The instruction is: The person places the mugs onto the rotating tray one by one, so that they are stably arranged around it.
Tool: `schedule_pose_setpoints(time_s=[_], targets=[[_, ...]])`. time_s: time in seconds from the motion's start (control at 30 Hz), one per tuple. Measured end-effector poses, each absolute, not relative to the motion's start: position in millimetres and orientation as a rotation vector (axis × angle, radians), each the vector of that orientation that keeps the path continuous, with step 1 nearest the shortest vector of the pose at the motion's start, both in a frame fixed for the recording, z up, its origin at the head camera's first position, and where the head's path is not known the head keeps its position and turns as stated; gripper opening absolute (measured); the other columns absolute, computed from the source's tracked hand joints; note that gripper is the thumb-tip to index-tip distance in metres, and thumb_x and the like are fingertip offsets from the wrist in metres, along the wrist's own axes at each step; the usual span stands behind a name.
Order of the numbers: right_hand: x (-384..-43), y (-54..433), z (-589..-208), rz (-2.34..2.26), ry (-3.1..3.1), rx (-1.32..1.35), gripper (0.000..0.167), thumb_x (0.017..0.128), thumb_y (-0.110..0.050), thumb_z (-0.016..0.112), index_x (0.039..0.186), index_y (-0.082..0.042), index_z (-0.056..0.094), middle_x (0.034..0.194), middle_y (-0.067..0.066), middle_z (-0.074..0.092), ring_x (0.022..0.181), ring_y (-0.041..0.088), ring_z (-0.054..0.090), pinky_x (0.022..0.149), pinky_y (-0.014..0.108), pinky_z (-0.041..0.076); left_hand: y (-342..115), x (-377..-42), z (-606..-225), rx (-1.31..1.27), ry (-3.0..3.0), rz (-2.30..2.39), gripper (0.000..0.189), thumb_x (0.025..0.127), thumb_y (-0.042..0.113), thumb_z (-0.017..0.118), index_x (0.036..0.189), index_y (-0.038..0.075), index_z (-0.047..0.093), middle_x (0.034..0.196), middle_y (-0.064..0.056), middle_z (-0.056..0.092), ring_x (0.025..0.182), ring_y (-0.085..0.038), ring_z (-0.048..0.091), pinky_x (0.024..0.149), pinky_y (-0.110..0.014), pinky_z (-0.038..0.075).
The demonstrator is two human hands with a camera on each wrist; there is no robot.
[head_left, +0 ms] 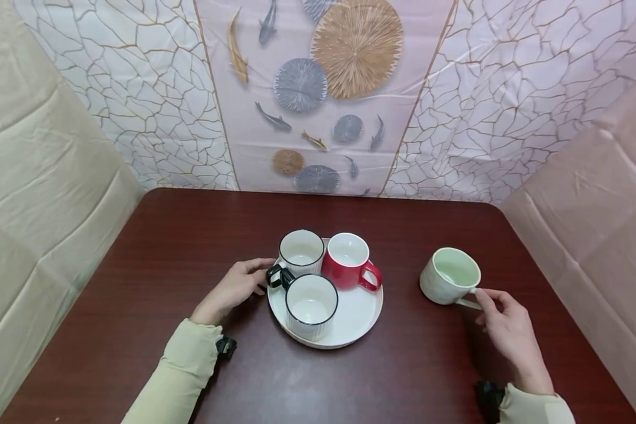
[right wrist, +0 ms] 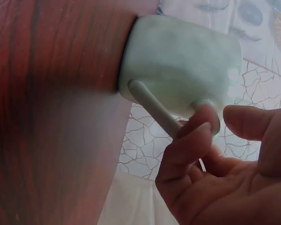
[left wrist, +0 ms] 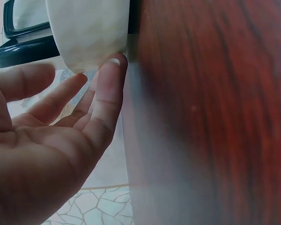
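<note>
A round white tray [head_left: 357, 315] bears two white mugs with black rims, one at the back [head_left: 302, 250] and one in front [head_left: 311, 306], and a red mug [head_left: 344, 274] with a white inside. My left hand [head_left: 239, 285] is at the tray's left edge, fingertips touching its rim [left wrist: 91, 33] in the left wrist view, near the black handles. Right of the tray, a pale green mug [head_left: 447, 280] stands upright on the table. My right hand [head_left: 509, 327] holds its handle [right wrist: 152, 108], with curled fingers hooked at it and the thumb close by.
The dark red-brown table [head_left: 392, 377] stretches under everything. Behind it hangs a patterned cloth [head_left: 307, 135] with discs and fish. Cream padded panels flank the table at left [head_left: 42, 235] and right [head_left: 588, 218].
</note>
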State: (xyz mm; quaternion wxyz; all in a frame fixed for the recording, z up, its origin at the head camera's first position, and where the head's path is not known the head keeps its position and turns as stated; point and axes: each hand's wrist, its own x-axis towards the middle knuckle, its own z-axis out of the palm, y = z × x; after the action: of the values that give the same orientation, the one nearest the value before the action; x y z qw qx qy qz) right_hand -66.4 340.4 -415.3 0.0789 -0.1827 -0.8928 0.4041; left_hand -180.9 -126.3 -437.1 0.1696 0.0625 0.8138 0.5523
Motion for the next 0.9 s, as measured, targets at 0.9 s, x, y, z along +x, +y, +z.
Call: schedule_pose_setpoints(time_s=[0.9], targets=[[-33.2,283.3,-391.2,1.67,-2.286,0.007,0.032,0.106,-0.013,0.036,0.084,0.007,0.046,0.058,0.005,0.041,0.051,0.018,0.037,0.044,0.034,0.025,-124.1,-181.6,-434.9,0.213,2.27,1.641,0.034,0.102,0.014,0.043,0.128,0.0,0.06,0.103,-0.014,0.066,0.086,-0.022,0.063,0.076,-0.038,0.055]])
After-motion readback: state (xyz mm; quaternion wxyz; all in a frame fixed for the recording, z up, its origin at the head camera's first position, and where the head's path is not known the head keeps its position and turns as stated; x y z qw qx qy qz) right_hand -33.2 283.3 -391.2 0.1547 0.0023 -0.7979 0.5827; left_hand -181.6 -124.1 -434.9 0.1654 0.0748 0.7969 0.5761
